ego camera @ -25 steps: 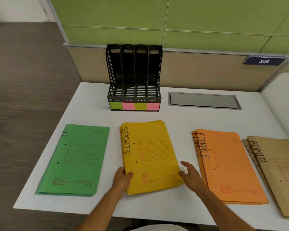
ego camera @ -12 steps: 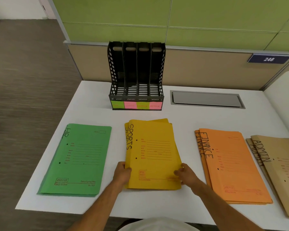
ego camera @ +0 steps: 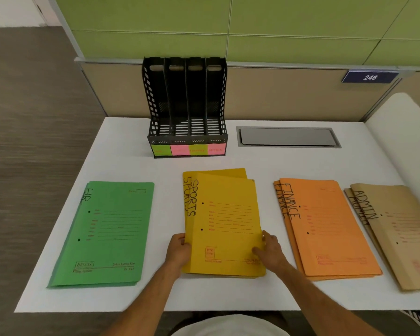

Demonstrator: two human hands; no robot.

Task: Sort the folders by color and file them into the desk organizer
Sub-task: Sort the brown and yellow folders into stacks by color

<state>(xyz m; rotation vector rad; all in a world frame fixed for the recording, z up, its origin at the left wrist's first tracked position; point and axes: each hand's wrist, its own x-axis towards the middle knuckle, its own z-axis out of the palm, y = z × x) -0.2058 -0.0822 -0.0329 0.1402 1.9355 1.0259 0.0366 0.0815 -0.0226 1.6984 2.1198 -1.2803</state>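
**Yellow "SPORTS" folders held at both long edges on the desk**

A white desk [ego camera: 131, 151] is shown from above, with four groups of folders laid in a row along its near half. At the centre, the yellow folders [ego camera: 228, 214], marked "SPORTS" along the spine, are stacked slightly askew, so that a corner of a lower folder projects past the far edge of the top one. The stack is gripped by the left hand [ego camera: 178, 252] at its left edge, the fingers being curled round that edge near the lower punch hole. The right edge is held by the right hand [ego camera: 269, 249], whose thumb is laid on the top cover while the fingers are wrapped at the side. Whether the near end of the stack is raised off the desk cannot be told.

To the left, well apart, a green folder [ego camera: 112, 229] marked "HR" is seen lying flat. To the right of the yellow stack, the orange folders [ego camera: 330, 234] marked "FINANCE" are stacked, and just beside them the brown folders [ego camera: 403, 234] marked "ADMIN" are laid near the desk's right edge.

The black desk organizer [ego camera: 184, 103] is stood at the back of the desk, behind the yellow stack; four upright slots are visible, each fronted by a coloured sticky label. A grey cable hatch [ego camera: 287, 137] is set into the desk to its right.
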